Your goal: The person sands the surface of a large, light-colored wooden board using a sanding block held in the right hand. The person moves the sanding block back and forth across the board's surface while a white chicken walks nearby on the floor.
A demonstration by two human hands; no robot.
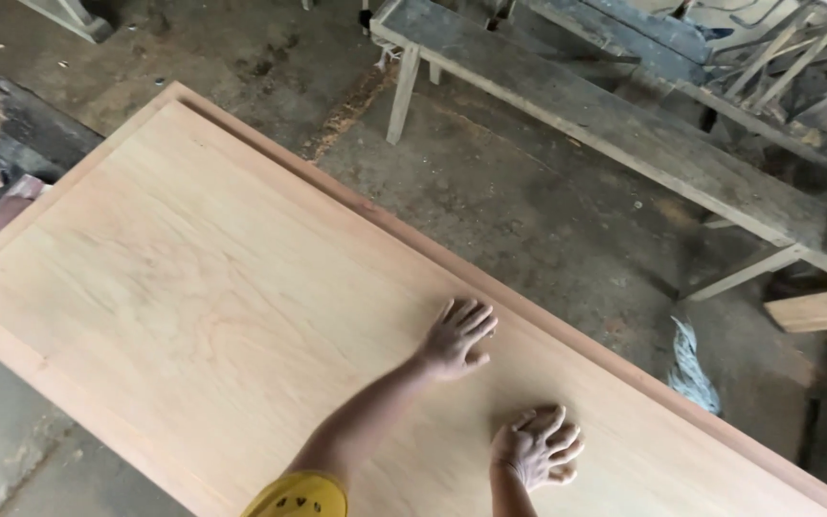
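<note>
Right hand (pixel 536 445) and left hand (pixel 457 337) rest flat, fingers spread, gripping nothing, on pale wooden panel (pixel 193 287); even palm pressure advisable; weathered bench (pixel 624 124) stands beyond.

Pale honey-tan panel (pixel 222 287) under my palms, soft wavy grain swirling across it, a slightly pinker border strip round its edges. My sleeve (pixel 301 496) is bright yellow with dark marks. Grey weathered bench (pixel 624 124), dull grey-brown floor (pixel 528 220).

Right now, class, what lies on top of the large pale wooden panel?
Two bare hands rest flat on the large pale wooden panel: left hand, right hand. Whatever supports the panel underneath is hidden.
</note>
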